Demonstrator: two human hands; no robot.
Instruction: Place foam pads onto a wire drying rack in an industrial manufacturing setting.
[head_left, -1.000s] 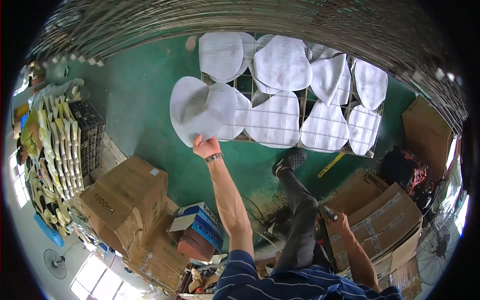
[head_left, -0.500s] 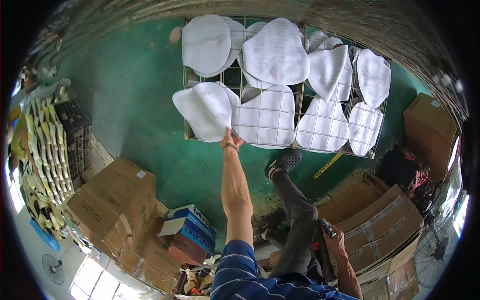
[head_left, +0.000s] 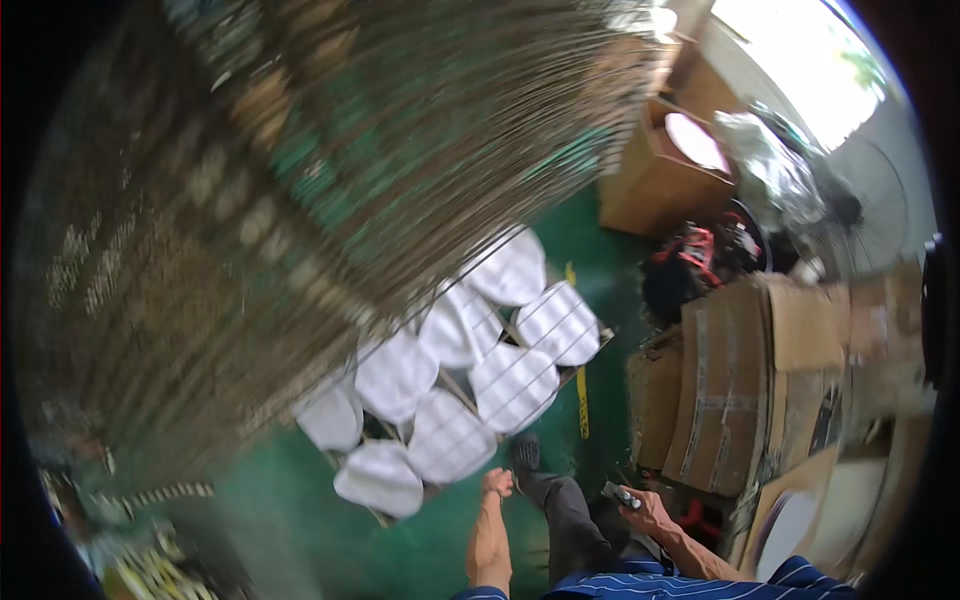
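Observation:
Below the middle of the view lies a wire mesh rack (head_left: pixel 606 340) with several white rounded sheets (head_left: pixel 450 435) on it. My left hand (head_left: pixel 497 482) is closed in a fist just off the rack's near edge, apart from the sheets, and nothing shows in it. Lower right, my right hand (head_left: pixel 652 512) grips a small dark hand tool (head_left: pixel 622 494) with silvery parts; blur hides its exact kind. My shoe (head_left: pixel 525 452) is on the floor beside the rack.
Large blurred wire mesh panels (head_left: pixel 250 230) fill the upper left and overlap the rack's far side. Flattened cardboard boxes (head_left: pixel 725 390) stand at right, with an open carton (head_left: pixel 655 180) beyond. Yellow tape (head_left: pixel 583 405) marks the green floor (head_left: pixel 300 500).
The view has swung, so the rack appears lower and tilted and the mesh panels loom large. My left hand has let go of the white sheet's edge; my right still holds the tool.

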